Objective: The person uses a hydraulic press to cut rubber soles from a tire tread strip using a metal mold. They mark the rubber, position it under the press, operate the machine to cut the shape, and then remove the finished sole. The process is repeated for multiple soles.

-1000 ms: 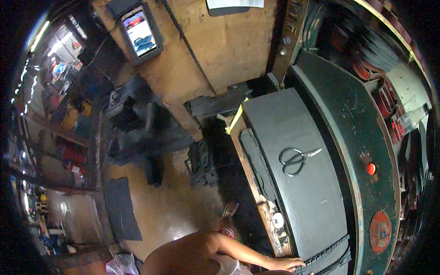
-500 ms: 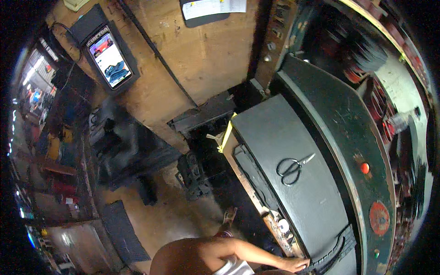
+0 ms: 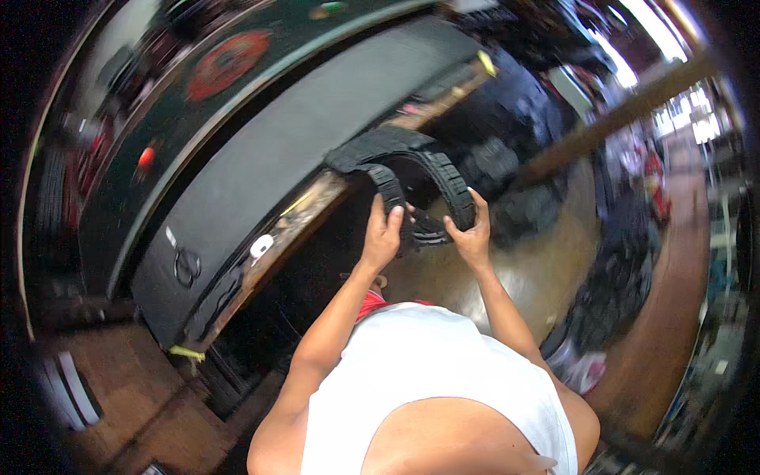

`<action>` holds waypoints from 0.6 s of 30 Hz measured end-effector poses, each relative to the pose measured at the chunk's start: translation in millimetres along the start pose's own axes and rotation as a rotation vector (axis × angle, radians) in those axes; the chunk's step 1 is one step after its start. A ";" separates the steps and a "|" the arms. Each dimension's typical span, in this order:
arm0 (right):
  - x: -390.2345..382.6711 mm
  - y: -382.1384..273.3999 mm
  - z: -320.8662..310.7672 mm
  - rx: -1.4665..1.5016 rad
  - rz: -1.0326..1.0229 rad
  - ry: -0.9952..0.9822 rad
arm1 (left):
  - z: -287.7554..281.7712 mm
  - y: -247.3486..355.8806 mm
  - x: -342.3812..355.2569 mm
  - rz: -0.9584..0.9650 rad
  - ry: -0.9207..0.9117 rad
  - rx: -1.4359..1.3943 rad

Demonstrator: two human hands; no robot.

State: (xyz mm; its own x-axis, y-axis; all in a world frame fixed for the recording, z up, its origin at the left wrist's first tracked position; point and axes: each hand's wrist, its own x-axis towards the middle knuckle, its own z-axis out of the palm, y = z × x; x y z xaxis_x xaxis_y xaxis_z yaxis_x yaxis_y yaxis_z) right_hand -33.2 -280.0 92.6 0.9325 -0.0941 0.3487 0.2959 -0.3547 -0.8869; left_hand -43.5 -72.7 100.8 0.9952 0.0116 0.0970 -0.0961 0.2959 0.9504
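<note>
Raised in front of me beside the bench is a bundle of black ridged rubber strips [image 3: 450,184], bent into a loop. My left hand [image 3: 381,240] grips its near left part, the thumb pointing up along it. On the other side, my right hand [image 3: 473,236] has its fingers and thumb closed round the strip's lower right end. The far part of the loop curves over the bench edge; whether it touches the bench I cannot tell. Both forearms reach up from my white top.
A long dark grey bench top [image 3: 277,138] runs diagonally, with black-handled scissors [image 3: 187,267] on it. A white round object [image 3: 261,246] sits in the narrow tray along its edge. Behind stands a green panel with a red button [image 3: 146,157]. A wooden beam [image 3: 617,123] slants at right.
My view has swung round, so the bench now lies to the left. One hand was at black strips on the bench's end; now both hands hold the ridged strips up off it.
</note>
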 end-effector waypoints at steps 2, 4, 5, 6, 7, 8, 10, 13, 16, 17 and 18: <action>-28.1 5.3 -41.7 -0.024 0.034 0.131 | 44.7 6.8 -16.8 0.049 -0.070 -0.004; -61.9 6.9 -87.6 -0.026 0.016 0.255 | 87.2 10.3 -34.7 0.074 -0.159 0.061; -82.1 8.6 -110.3 -0.036 0.014 0.304 | 107.6 8.0 -47.3 0.001 -0.228 -0.021; -104.0 9.8 -134.3 -0.169 0.029 0.366 | 128.2 3.5 -57.4 -0.009 -0.286 -0.006; -123.7 10.7 -154.6 -0.157 0.049 0.434 | 148.9 -0.9 -68.4 -0.026 -0.337 0.003; -141.9 13.8 -168.3 -0.145 0.077 0.501 | 163.5 -7.0 -77.4 -0.037 -0.418 0.003; -173.0 16.3 -207.4 -0.135 0.159 0.632 | 211.1 -22.0 -96.2 -0.080 -0.510 -0.007; -208.8 11.0 -259.3 -0.114 0.128 0.811 | 273.9 -33.2 -115.9 -0.164 -0.660 -0.053; -244.0 -3.3 -302.5 -0.201 0.160 0.956 | 332.8 -40.5 -133.4 -0.266 -0.797 -0.150; -253.0 -6.2 -320.2 -0.173 0.177 0.991 | 353.9 -44.9 -139.5 -0.281 -0.837 -0.141; -262.1 -10.0 -339.0 -0.147 0.190 1.020 | 374.5 -49.9 -146.0 -0.286 -0.870 -0.144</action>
State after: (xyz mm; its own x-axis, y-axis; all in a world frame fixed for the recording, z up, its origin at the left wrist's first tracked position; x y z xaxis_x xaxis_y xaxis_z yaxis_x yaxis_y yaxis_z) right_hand -350.8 -567.2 112.7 0.3234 -0.8759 0.3581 0.0711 -0.3549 -0.9322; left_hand -190.6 -446.9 149.9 0.6113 -0.7841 0.1078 0.2124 0.2937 0.9320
